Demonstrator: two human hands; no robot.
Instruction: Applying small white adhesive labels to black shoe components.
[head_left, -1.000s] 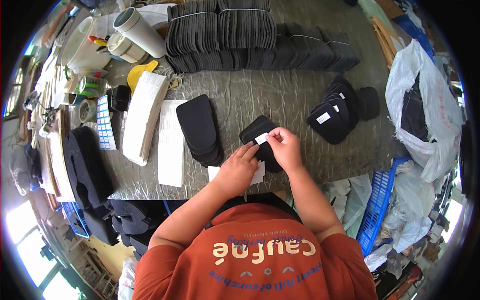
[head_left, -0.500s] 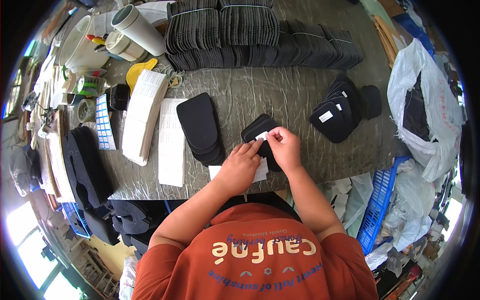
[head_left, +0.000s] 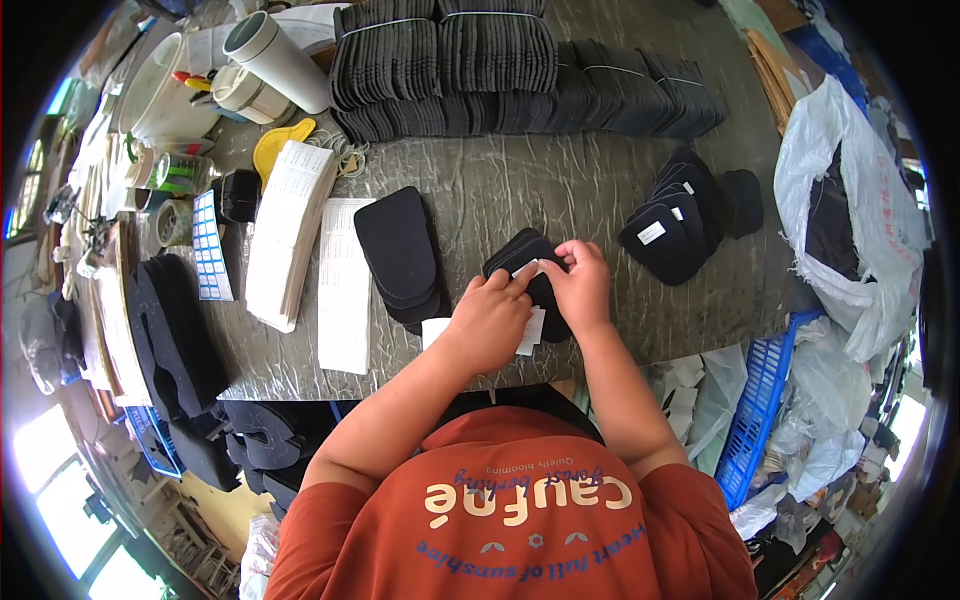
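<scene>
Near the table's front edge, my left hand (head_left: 491, 322) lies with its first fingers stretched out over a small white label (head_left: 522, 268) on a black pad. My right hand (head_left: 583, 284) has its thumb and forefinger closed at the label's right end. The pad tops a fanned stack of black pads (head_left: 515, 246) with rounded corners, partly hidden by my hands. Beneath my left hand a white paper strip (head_left: 535, 330) sticks out on both sides. Left of my hands sits another stack of plain black pads (head_left: 395, 240). Further right, several labelled black pads (head_left: 665, 258) lie overlapped.
Long rows of banded black pads (head_left: 445, 60) stand at the back. On the left are folded printed paper strips (head_left: 288, 230), a blue-and-white sticker sheet (head_left: 211, 250), a white tumbler (head_left: 275, 60) and black foam pieces (head_left: 165, 330). A white sack (head_left: 845, 200) and blue crate (head_left: 757, 400) flank the right side.
My left fingers have slid up and right onto the label, covering more of it. My right hand has shifted slightly up and right, its forefinger lifting a little. The paper strip moved slightly right.
</scene>
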